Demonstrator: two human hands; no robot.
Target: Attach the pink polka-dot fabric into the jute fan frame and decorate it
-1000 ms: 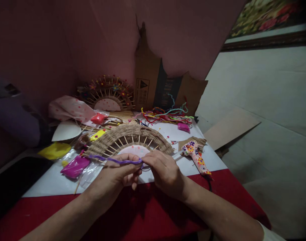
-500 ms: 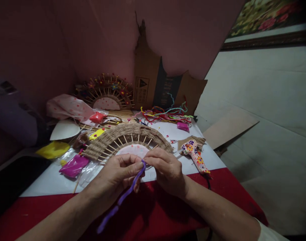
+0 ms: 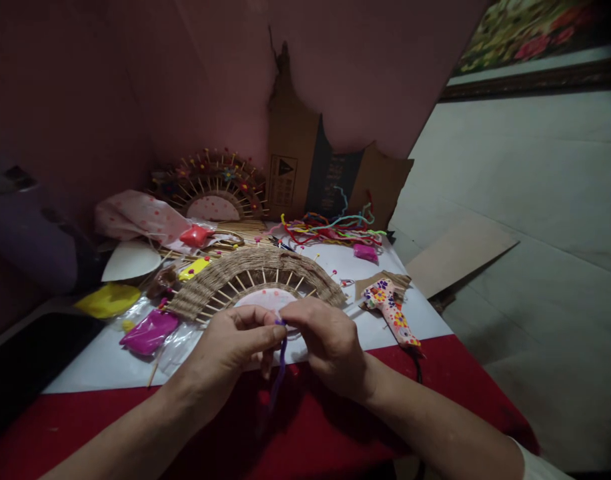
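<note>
A purple pipe cleaner (image 3: 282, 360) is pinched between my two hands, its lower end hanging blurred over the red cloth. My left hand (image 3: 238, 340) grips it between thumb and forefinger. Close beside it, my right hand (image 3: 326, 343) has its fingers bent around the upper end, and its fingertips are partly hidden. Just behind my hands lies a woven twine fan shape (image 3: 258, 265) with thin sticks as spokes and a pink dotted half-circle (image 3: 265, 300) at its base.
A flower-patterned glue gun (image 3: 391, 310) rests at right on the white sheet (image 3: 425, 327). Colourful pipe cleaners (image 3: 330, 230) lie behind, before torn cardboard (image 3: 295, 147). Magenta clay (image 3: 150, 331) and yellow clay packs (image 3: 108, 300) are at left. A decorated fan (image 3: 213, 180) leans at the back.
The hanging end of the purple pipe cleaner has swung from the lower left to nearly straight down. My right hand has turned slightly and closed in toward my left fingertips.
</note>
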